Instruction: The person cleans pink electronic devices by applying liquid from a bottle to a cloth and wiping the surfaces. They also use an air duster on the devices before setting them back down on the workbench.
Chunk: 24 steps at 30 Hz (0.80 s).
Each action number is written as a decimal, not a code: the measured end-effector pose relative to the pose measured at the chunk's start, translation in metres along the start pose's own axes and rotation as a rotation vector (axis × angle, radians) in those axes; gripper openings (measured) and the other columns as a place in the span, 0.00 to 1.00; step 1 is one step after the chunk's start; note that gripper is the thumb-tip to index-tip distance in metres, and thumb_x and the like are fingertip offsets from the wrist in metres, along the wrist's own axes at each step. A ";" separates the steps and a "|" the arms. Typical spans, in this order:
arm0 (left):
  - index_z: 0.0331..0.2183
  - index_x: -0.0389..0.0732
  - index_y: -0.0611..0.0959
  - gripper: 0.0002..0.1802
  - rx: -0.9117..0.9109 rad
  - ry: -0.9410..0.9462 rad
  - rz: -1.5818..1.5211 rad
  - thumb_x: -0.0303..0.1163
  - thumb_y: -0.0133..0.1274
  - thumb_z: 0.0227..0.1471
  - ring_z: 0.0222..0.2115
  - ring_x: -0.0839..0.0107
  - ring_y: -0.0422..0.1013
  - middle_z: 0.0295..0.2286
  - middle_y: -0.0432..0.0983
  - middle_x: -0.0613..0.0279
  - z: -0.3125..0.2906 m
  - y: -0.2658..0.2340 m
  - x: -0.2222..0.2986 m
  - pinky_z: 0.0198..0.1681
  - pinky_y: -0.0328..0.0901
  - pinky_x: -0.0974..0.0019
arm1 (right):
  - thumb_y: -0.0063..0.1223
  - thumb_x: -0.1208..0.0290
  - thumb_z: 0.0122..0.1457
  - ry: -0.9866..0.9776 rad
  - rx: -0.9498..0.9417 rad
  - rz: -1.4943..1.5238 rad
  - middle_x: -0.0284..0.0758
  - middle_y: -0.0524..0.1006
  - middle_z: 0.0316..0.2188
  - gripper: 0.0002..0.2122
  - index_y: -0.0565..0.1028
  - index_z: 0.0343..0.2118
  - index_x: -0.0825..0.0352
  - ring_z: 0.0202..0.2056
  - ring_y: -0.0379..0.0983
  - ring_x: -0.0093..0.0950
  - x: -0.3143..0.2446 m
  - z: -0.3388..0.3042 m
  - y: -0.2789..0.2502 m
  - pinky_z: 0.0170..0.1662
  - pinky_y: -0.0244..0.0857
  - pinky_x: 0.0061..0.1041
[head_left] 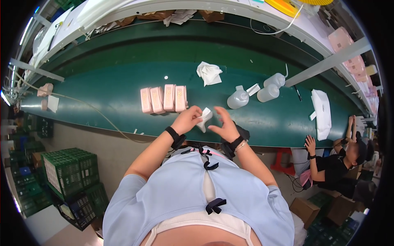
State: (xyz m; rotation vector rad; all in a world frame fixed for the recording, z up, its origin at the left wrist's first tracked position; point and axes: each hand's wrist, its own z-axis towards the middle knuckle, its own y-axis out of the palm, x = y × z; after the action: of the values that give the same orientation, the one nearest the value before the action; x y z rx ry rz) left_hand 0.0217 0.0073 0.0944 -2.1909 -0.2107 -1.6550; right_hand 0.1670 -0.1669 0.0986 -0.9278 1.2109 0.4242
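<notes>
Close to the near edge of the green table [135,74], my left hand [186,121] pinches a small white piece of tissue [205,120] between thumb and fingers. My right hand [225,125] is just right of the tissue, with thumb and fingers spread and nothing visible in it. Several pale pink cases [169,98] with gold markings stand in a row beyond my left hand. Farther off lies a crumpled white tissue [209,74]. Beyond my right hand are translucent squeeze bottles [238,99], one with a bent spout, and a small white block [253,89].
White folded material [322,115] lies to the right, near a dark pen [298,94]. A metal post [328,61] rises at the right. A cable [98,112] crosses the table's left part. Green crates [69,170] stand on the floor at left. A co-worker [336,164] sits at right.
</notes>
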 end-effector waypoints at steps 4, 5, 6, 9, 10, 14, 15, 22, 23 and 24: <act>0.40 0.35 0.76 0.13 -0.156 0.039 -0.048 0.26 0.58 0.52 0.29 0.78 0.72 0.31 0.78 0.62 0.016 0.008 0.014 0.34 0.67 0.71 | 0.66 0.71 0.48 0.024 -0.290 -0.199 0.42 0.73 0.42 0.20 0.73 0.44 0.71 0.37 0.74 0.31 -0.008 0.012 -0.010 0.38 0.69 0.28; 0.40 0.36 0.76 0.15 -0.081 0.075 0.014 0.28 0.59 0.51 0.31 0.76 0.73 0.33 0.78 0.61 0.022 0.007 0.015 0.36 0.68 0.70 | 0.65 0.70 0.49 0.230 -0.389 -0.181 0.41 0.74 0.38 0.18 0.75 0.41 0.72 0.34 0.74 0.30 -0.007 0.012 -0.012 0.36 0.69 0.27; 0.41 0.36 0.76 0.16 0.003 0.111 0.076 0.29 0.60 0.50 0.32 0.74 0.74 0.34 0.78 0.60 0.028 0.003 0.016 0.38 0.68 0.68 | 0.65 0.70 0.49 0.230 -0.382 -0.180 0.41 0.74 0.38 0.18 0.75 0.41 0.72 0.34 0.74 0.30 -0.006 0.012 -0.014 0.36 0.69 0.27; 0.43 0.37 0.76 0.20 0.265 0.151 0.487 0.33 0.61 0.48 0.41 0.67 0.72 0.40 0.76 0.56 0.051 -0.023 0.015 0.46 0.66 0.62 | 0.64 0.69 0.51 0.319 -0.194 -0.140 0.38 0.75 0.34 0.13 0.76 0.33 0.74 0.31 0.74 0.29 0.001 -0.005 -0.031 0.33 0.68 0.26; 0.44 0.37 0.77 0.23 0.449 0.149 0.834 0.36 0.62 0.47 0.47 0.62 0.70 0.44 0.74 0.52 0.058 -0.032 0.013 0.52 0.63 0.57 | 0.64 0.69 0.51 0.321 -0.192 -0.140 0.38 0.75 0.34 0.13 0.76 0.33 0.74 0.31 0.74 0.29 0.005 -0.012 -0.036 0.33 0.68 0.26; 0.44 0.36 0.79 0.25 0.666 0.073 1.172 0.39 0.62 0.45 0.57 0.51 0.59 0.53 0.65 0.46 0.081 -0.038 -0.007 0.61 0.52 0.49 | 0.63 0.69 0.52 0.250 0.005 0.047 0.38 0.75 0.35 0.14 0.75 0.35 0.75 0.31 0.73 0.29 0.016 -0.036 -0.047 0.33 0.68 0.25; 0.44 0.36 0.79 0.25 0.665 0.071 1.171 0.39 0.62 0.45 0.57 0.51 0.59 0.53 0.65 0.46 0.080 -0.037 -0.012 0.61 0.52 0.49 | 0.63 0.69 0.52 0.250 0.042 0.026 0.38 0.75 0.35 0.13 0.75 0.35 0.75 0.31 0.73 0.28 0.015 -0.041 -0.049 0.33 0.68 0.25; 0.51 0.35 0.73 0.36 0.213 0.200 1.064 0.35 0.65 0.39 0.58 0.47 0.55 0.56 0.61 0.43 0.064 -0.024 -0.008 0.62 0.51 0.49 | 0.62 0.71 0.53 0.263 0.219 0.091 0.36 0.75 0.34 0.12 0.75 0.35 0.74 0.32 0.73 0.25 0.018 -0.050 -0.053 0.33 0.67 0.23; 0.51 0.35 0.73 0.36 0.202 0.194 1.065 0.35 0.65 0.39 0.58 0.47 0.55 0.56 0.61 0.43 0.060 -0.024 -0.008 0.62 0.51 0.49 | 0.62 0.71 0.53 0.296 0.200 0.097 0.36 0.76 0.34 0.11 0.75 0.35 0.74 0.32 0.73 0.24 0.020 -0.051 -0.053 0.33 0.67 0.23; 0.50 0.34 0.73 0.37 0.168 0.219 0.989 0.35 0.66 0.38 0.57 0.47 0.57 0.55 0.62 0.43 0.057 -0.024 -0.008 0.61 0.53 0.50 | 0.61 0.71 0.53 0.332 0.180 0.102 0.36 0.76 0.33 0.11 0.75 0.35 0.73 0.32 0.73 0.24 0.023 -0.051 -0.054 0.32 0.66 0.22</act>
State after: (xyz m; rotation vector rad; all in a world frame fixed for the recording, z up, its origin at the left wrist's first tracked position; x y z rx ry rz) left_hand 0.0615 0.0521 0.0783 -1.5326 0.6641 -1.1962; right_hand 0.1831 -0.2426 0.0951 -0.8022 1.5768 0.2413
